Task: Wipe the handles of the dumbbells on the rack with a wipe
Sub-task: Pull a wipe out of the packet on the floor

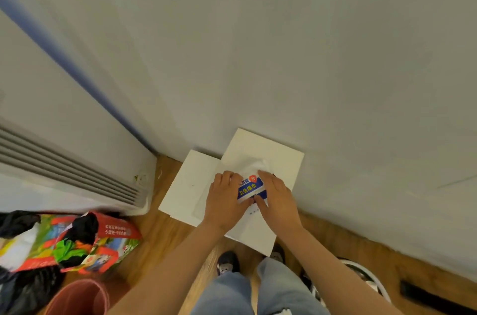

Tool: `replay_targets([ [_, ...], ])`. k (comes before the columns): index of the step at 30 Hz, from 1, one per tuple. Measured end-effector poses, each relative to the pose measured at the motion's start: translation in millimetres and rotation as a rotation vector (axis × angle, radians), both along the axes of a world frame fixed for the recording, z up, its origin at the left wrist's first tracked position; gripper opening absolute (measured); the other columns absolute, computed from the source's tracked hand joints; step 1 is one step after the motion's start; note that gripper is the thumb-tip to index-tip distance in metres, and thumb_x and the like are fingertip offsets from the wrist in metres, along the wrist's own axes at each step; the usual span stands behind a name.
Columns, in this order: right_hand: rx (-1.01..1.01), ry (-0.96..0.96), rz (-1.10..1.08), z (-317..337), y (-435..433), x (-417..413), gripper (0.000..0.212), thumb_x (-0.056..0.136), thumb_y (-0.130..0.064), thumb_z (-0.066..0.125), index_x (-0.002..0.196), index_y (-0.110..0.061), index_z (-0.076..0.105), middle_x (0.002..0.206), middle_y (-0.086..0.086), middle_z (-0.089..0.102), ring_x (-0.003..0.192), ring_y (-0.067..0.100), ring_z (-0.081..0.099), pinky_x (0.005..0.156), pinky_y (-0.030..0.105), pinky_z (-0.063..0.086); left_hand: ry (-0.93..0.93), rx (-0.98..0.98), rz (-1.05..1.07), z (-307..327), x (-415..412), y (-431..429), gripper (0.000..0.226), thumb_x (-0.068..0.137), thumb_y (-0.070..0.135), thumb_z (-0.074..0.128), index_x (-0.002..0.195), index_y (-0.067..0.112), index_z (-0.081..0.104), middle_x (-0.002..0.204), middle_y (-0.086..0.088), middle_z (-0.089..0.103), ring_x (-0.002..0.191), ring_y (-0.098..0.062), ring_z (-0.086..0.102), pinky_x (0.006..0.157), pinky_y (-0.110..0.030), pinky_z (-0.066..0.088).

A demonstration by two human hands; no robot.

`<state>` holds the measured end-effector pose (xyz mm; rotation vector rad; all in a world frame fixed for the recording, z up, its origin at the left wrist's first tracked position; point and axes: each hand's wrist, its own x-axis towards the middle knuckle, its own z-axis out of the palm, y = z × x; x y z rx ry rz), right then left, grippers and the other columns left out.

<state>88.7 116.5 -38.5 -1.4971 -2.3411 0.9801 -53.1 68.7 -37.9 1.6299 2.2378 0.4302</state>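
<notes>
A home room: wood floor (165, 233), white louvred unit (64, 167), printed bags (103, 245).

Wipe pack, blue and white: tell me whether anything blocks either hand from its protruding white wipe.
Nothing visible does. The left hand and right hand both grip the blue-and-white plastic wipe pack directly, and the crumpled white wipe sticks out uncovered at its far end, beside the right fingertips. No dumbbell rack is in view.

Two hands, the left hand (224, 201) and the right hand (277, 198). One wipe pack (250, 187), one wipe (255, 166). Two white boxes, left box (185, 185) and right box (260, 147). Two shoes (227, 261). One red bucket (77, 296). One printed carton (108, 240).
</notes>
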Motion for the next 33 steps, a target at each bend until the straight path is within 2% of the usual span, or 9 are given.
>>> replay_targets([
  [4, 0.033, 0.013, 0.050, 0.8, 3.9, 2.0, 0.056, 0.095, -0.026, 0.059, 0.146, -0.023, 0.035, 0.144, -0.001, 0.045, 0.131, 0.018, 0.044, 0.111, 0.031, 0.036, -0.106, -0.003, 0.084, 9.2, -1.0, 4.5, 0.034, 0.096, 0.043, 0.053, 0.120, 0.019, 0.056, 0.120, 0.003, 0.052, 0.104, -0.010, 0.043, 0.089, -0.018, 0.037],
  [7, 0.000, 0.023, 0.053, 2.1, 4.6, 3.2, 0.058, 0.095, -0.040, 0.052, 0.147, -0.028, 0.029, 0.148, -0.001, 0.042, 0.134, 0.019, 0.043, 0.112, 0.035, 0.037, -0.344, 0.004, 0.227, 12.6, -5.5, 11.8, 0.014, 0.099, 0.034, 0.049, 0.104, 0.023, 0.057, 0.111, 0.003, 0.060, 0.098, -0.012, 0.054, 0.090, -0.022, 0.046],
  [10, 0.019, 0.043, 0.062, -3.7, 4.4, 3.8, 0.063, 0.086, -0.070, 0.037, 0.139, -0.036, 0.032, 0.142, 0.000, 0.049, 0.126, 0.020, 0.051, 0.107, 0.037, 0.043, -0.519, 0.078, 0.374, 15.9, -14.1, 16.4, 0.010, 0.100, 0.029, 0.048, 0.106, 0.023, 0.054, 0.108, 0.003, 0.060, 0.094, -0.014, 0.059, 0.087, -0.024, 0.049],
  [12, 0.054, 0.047, 0.041, -5.1, 9.1, 2.3, 0.059, 0.085, -0.067, 0.042, 0.130, -0.029, 0.044, 0.131, 0.000, 0.057, 0.116, 0.021, 0.058, 0.100, 0.030, 0.043, -0.562, 0.148, 0.476, 18.6, -19.2, 17.2, 0.015, 0.099, 0.027, 0.051, 0.112, 0.021, 0.053, 0.109, 0.002, 0.058, 0.093, -0.014, 0.057, 0.086, -0.027, 0.051],
  [15, 0.053, -0.008, 0.110, 4.0, 15.9, -0.8, 0.040, 0.090, -0.043, 0.061, 0.121, -0.019, 0.057, 0.128, 0.000, 0.056, 0.115, 0.018, 0.054, 0.098, 0.018, 0.031, -0.488, 0.177, 0.564, 16.2, -21.9, 15.8, 0.015, 0.097, 0.022, 0.056, 0.110, 0.020, 0.051, 0.103, 0.003, 0.056, 0.081, -0.013, 0.055, 0.074, -0.016, 0.049],
  [18, 0.061, -0.011, 0.145, 0.9, 22.0, -5.0, 0.034, 0.090, -0.039, 0.062, 0.116, -0.017, 0.060, 0.123, -0.001, 0.056, 0.114, 0.014, 0.050, 0.095, 0.013, 0.027, -0.444, 0.180, 0.615, 12.3, -21.9, 10.8, 0.011, 0.095, 0.016, 0.059, 0.100, 0.019, 0.049, 0.090, 0.003, 0.055, 0.073, -0.013, 0.051, 0.065, -0.010, 0.044],
  [22, 0.089, -0.019, 0.212, 1.3, 24.2, -14.4, 0.034, 0.089, -0.042, 0.064, 0.111, -0.016, 0.064, 0.118, -0.001, 0.059, 0.110, 0.013, 0.049, 0.092, 0.013, 0.027, -0.458, 0.179, 0.535, 3.9, -21.6, 0.4, 0.010, 0.095, 0.008, 0.057, 0.099, 0.017, 0.059, 0.098, 0.002, 0.060, 0.081, -0.009, 0.054, 0.086, -0.023, 0.051],
  [28, 0.038, -0.004, 0.181, 2.7, 28.3, -16.4, 0.037, 0.084, -0.039, 0.071, 0.111, -0.016, 0.061, 0.116, -0.005, 0.053, 0.102, 0.001, 0.038, 0.080, 0.000, 0.033, -0.393, -0.014, 0.287, 6.7, -18.3, -4.0, 0.041, 0.088, 0.028, 0.070, 0.126, 0.018, 0.058, 0.118, 0.006, 0.050, 0.098, -0.010, 0.048, 0.083, -0.001, 0.038],
  [33, -0.023, -0.035, 0.133, 0.2, 33.9, -6.8, 0.032, 0.089, -0.035, 0.065, 0.113, -0.015, 0.058, 0.121, -0.001, 0.050, 0.108, 0.005, 0.044, 0.082, 0.002, 0.034, -0.201, -0.077, 0.197, 6.1, -14.8, -6.1, 0.053, 0.086, 0.042, 0.068, 0.135, 0.027, 0.052, 0.136, 0.004, 0.047, 0.122, -0.014, 0.039, 0.107, -0.021, 0.032],
])
